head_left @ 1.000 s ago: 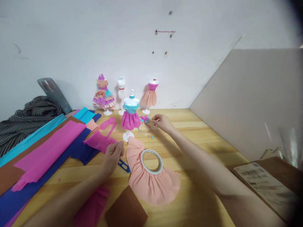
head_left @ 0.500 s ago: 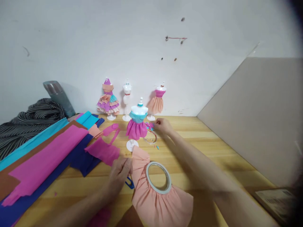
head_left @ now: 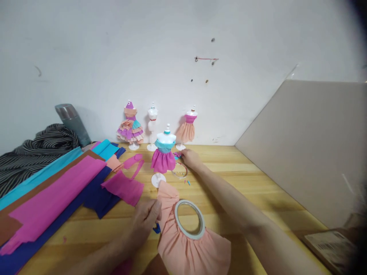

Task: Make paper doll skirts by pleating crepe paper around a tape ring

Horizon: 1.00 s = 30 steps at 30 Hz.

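My left hand (head_left: 147, 217) is closed at the left edge of the gathered peach paper (head_left: 197, 252); what is between its fingers is hidden. A roll of tape (head_left: 203, 225) lies on that paper, and a blue clip (head_left: 156, 228) shows beside the hand. Farther back, my right hand (head_left: 190, 158) has its fingers together at small pink and blue paper pieces (head_left: 177, 155); its grip is too small to make out. Just left of it stands a small mannequin (head_left: 163, 156) in a turquoise top and magenta skirt, with a ring of beads (head_left: 187, 172) beside it.
Three more mannequins stand by the wall, one in a ruffled dress (head_left: 130, 128), one mostly bare (head_left: 153, 124), one in a peach skirt (head_left: 187, 131). Coloured paper sheets (head_left: 60, 187), striped cloth (head_left: 48, 147) and a bottle (head_left: 75, 124) lie left. A package (head_left: 329, 248) sits at right.
The view has tilted slightly upward and turned a little right. My right hand has moved a little left onto the small paper pieces, covering part of them. My left hand stays by the peach paper.
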Tool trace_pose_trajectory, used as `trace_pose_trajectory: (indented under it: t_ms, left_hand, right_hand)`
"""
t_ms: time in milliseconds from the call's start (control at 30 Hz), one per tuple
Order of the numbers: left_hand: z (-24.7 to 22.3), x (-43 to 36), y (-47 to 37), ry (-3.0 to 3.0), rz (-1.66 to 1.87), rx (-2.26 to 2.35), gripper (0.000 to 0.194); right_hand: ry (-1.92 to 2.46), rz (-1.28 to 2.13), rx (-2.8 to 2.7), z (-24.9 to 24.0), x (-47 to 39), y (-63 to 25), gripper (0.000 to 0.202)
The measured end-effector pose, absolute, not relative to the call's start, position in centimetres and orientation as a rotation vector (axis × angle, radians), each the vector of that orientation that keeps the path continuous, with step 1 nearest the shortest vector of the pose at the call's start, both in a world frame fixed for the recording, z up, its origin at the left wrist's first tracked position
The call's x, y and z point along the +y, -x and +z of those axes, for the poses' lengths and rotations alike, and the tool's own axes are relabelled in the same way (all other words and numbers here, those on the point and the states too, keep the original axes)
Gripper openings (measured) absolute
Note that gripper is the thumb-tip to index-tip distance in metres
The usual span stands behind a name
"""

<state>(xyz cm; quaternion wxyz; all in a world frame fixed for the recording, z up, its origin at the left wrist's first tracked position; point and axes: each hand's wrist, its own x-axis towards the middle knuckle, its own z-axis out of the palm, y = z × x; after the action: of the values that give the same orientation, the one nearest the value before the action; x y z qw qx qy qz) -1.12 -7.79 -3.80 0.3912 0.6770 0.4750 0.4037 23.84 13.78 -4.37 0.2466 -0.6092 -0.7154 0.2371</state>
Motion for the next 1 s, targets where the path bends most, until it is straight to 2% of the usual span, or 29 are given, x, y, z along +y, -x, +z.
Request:
trace_pose_trajectory:
  t_ms: [200, 433, 567, 733, 1000]
  left_hand:
    - [-2.8, -7.4, 0.9, -1.51, 0.94, 1.072, 0.052]
    - [0.7, -7.4, 0.5, -1.328, 0.918, 0.989, 0.041]
    - [1.9, -8.3, 0.1, -1.163, 0.905, 0.887, 0.05]
    - [2.7, -9.6, 0.0, -1.126, 0.875, 0.844, 0.041]
    - [3.2, -10.0, 0.1, -1.225, 0.796, 0.973, 0.028]
  right_hand:
    - [1.451, 1.152, -1.632, -2.4, 10.6, -24.1, 0.031]
    - [0.951, 1.693, -1.299, 1.4, -0.7, -23.2, 0.028]
    - [0.817, 1.909, -1.169, 2.5, -6.1, -21.2, 0.027]
    - [0.739, 2.06, -1.058, 2.6, -9.0, -19.4, 0.026]
    - [0.742, 2.023, -1.097, 2.0, -11.1, -17.5, 0.025]
